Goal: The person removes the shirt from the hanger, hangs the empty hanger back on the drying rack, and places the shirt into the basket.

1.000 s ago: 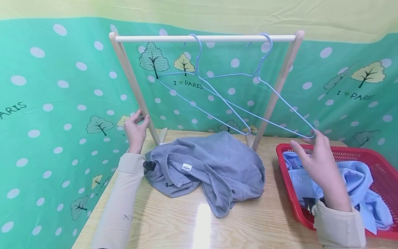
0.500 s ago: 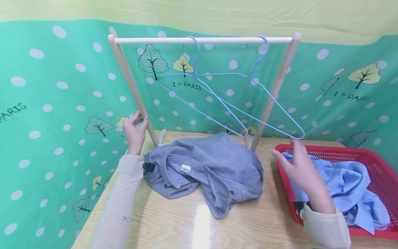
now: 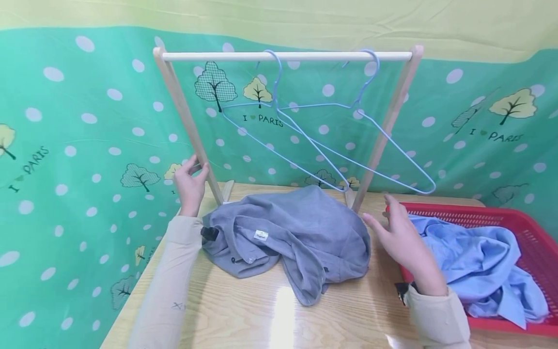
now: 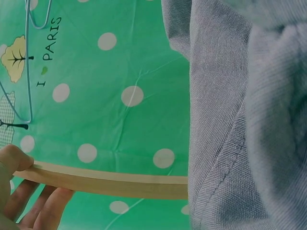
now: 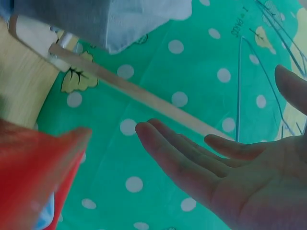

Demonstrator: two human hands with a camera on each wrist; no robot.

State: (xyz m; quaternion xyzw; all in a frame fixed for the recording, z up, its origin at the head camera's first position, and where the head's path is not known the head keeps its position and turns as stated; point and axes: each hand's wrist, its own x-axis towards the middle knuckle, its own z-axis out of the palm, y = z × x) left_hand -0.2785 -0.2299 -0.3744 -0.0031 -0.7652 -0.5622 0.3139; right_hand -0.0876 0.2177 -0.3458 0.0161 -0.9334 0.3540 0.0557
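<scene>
In the head view my left hand (image 3: 191,189) pinches the left post (image 3: 185,114) of a small wooden clothes rack. The left wrist view shows thumb and fingers (image 4: 56,203) on either side of that post. My right hand (image 3: 403,242) holds nothing; its fingers are spread between the grey shirt and the red basket, below the right hanger. Two blue wire hangers hang from the white bar: a left hanger (image 3: 276,82) and a right hanger (image 3: 398,147), overlapping in this view. A crumpled grey shirt (image 3: 301,218) with a white label lies on the table beneath.
At the right stands a red plastic basket (image 3: 462,208) with a light blue shirt (image 3: 484,261) in it. Behind the rack hangs a green dotted cloth (image 3: 109,160). The wooden table (image 3: 244,310) extends toward the front.
My right hand has let go of the right hanger's lower corner and moved left and down. That hanger has swung slightly left. The left hand stays on the post.
</scene>
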